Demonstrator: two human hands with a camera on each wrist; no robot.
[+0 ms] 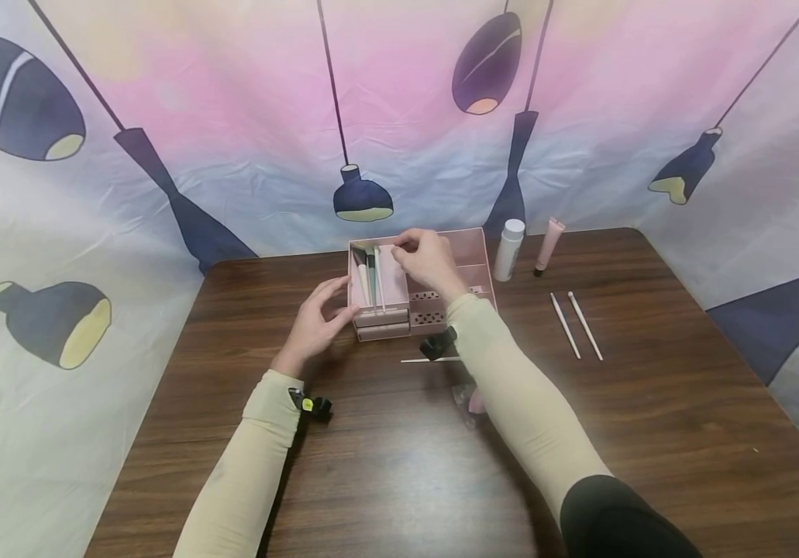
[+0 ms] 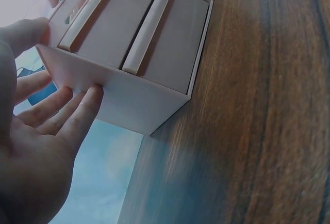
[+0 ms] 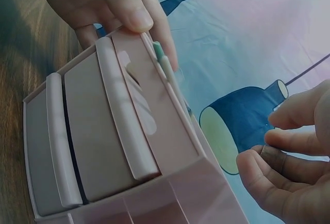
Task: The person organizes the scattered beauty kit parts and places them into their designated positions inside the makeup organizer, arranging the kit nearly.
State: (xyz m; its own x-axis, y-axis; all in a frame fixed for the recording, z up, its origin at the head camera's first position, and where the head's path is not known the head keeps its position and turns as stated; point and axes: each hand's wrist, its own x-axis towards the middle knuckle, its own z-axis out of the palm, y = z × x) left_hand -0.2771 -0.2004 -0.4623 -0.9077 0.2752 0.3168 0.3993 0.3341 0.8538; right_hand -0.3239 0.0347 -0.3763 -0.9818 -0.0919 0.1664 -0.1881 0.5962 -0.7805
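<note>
A pink desktop organizer [image 1: 381,335] with two drawers stands at the back of the table. Several makeup brushes [image 1: 372,275], some with green or white handles, lean in its top left compartment. My left hand [image 1: 317,322] is at the organizer's left side; in the left wrist view its fingers [image 2: 82,113] lie fairly straight against the side wall, with the thumb at the upper front edge. Above the brush compartment is my right hand [image 1: 427,260]. Its fingers [image 3: 252,170] are loosely bent in the right wrist view, and nothing shows between them.
Right of the organizer stand a white bottle [image 1: 509,252] and a pink tube [image 1: 549,246]. Two thin white sticks [image 1: 566,325] lie nearer on the right. Another thin white stick [image 1: 413,360] lies before the organizer. A clear and pink item [image 1: 472,401] is partly hidden by the right forearm.
</note>
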